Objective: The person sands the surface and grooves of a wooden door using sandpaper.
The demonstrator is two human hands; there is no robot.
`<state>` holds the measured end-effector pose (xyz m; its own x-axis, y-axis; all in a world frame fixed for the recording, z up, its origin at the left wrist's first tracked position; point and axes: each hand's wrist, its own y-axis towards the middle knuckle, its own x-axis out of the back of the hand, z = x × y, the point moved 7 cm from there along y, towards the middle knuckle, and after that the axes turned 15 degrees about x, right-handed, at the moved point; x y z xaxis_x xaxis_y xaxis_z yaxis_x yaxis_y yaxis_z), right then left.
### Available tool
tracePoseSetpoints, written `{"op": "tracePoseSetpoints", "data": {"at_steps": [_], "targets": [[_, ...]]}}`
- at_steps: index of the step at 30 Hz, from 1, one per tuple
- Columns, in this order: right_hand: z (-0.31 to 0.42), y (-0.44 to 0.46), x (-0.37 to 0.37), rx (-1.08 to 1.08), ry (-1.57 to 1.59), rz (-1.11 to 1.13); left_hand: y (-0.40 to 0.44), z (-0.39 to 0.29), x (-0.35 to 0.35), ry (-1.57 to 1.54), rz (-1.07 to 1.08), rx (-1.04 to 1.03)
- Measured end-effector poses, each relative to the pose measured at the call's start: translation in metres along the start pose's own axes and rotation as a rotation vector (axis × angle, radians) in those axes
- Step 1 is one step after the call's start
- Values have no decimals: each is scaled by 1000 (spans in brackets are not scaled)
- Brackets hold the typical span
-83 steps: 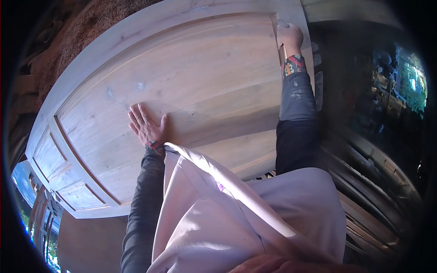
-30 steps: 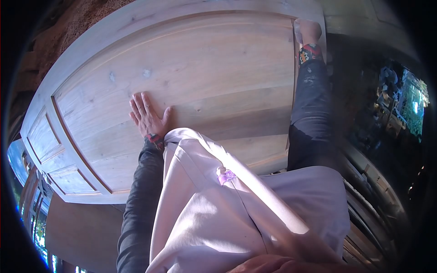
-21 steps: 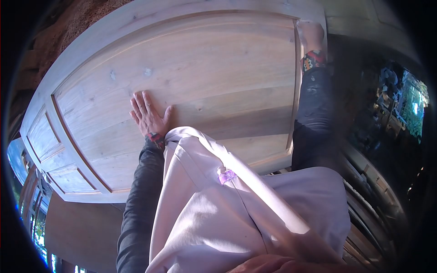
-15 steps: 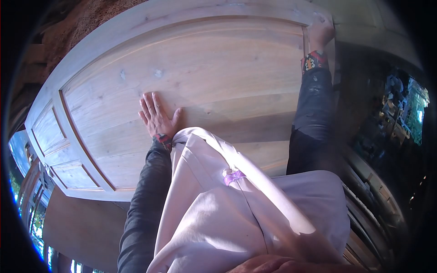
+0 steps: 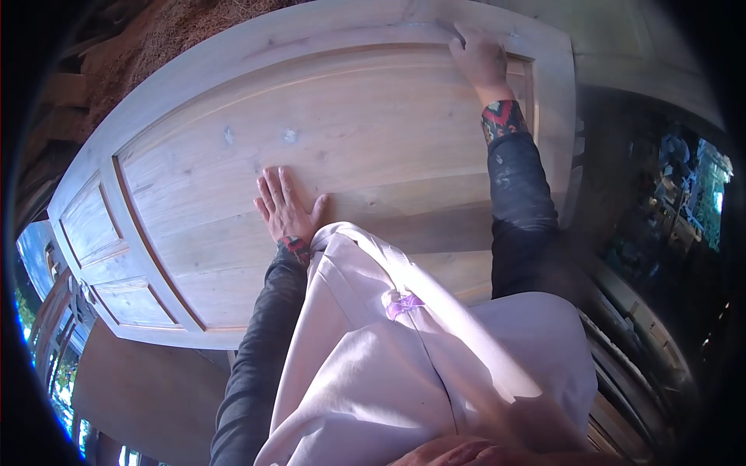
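A pale wooden panelled door (image 5: 373, 132) lies across the view, with a large recessed panel and two small ones at its left end. My left hand (image 5: 289, 203) rests flat on the large panel, its fingers spread and holding nothing. Up at the door's far right, my right hand (image 5: 478, 58) is closed against the frame strip above the panel's corner. Whatever it grips is hidden or too small to name. Two whitish patches mark the panel beyond my left hand.
A brown board (image 5: 148, 388) sits below the door at the lower left. Wooden strips (image 5: 633, 311) are stacked at the right. Reddish shavings (image 5: 183, 46) cover the ground beyond the door. Pale cloth (image 5: 373, 365) hangs over my front.
My right hand has moved from the door's right end leftward along the far frame strip. My left hand stays flat on the panel while the view has shifted a little.
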<state>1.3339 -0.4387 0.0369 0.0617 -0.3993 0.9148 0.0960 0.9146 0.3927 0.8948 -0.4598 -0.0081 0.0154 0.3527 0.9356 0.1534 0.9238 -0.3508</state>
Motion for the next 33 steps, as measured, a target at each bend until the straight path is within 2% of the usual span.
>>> {"op": "tracePoseSetpoints", "data": {"at_steps": [4,9,11,16,17,19,21,24,28,29,30,32,33], "targets": [[3,-23,-5,230,-108,-152,-1,-1,1,-4,21,9],[-54,-21,-38,-429,-137,103,-4,2,-1,-3,18,5],[17,10,-63,-208,-49,111,-3,0,0,-7,8,5],[67,29,-47,303,183,-223,0,-3,1,-9,-7,-10],[-16,15,-73,-3,204,105,1,-5,1,-6,-13,-13],[-77,-9,-78,-390,222,409,-2,-2,1,13,-2,-21],[-64,-17,-80,-542,206,345,-4,1,0,7,10,-16],[83,43,-66,84,-152,-151,-3,1,-3,-11,-10,-26],[100,33,-49,295,142,-273,-3,-1,1,4,35,-1],[46,23,-55,98,163,-130,-2,-1,0,7,37,-1],[-12,3,-56,-77,54,18,-5,0,0,9,32,-5],[-91,-27,-6,-445,-160,4,-3,-2,1,9,11,-19],[-97,-30,-19,-509,-156,77,-3,-1,1,12,15,-15]]}}
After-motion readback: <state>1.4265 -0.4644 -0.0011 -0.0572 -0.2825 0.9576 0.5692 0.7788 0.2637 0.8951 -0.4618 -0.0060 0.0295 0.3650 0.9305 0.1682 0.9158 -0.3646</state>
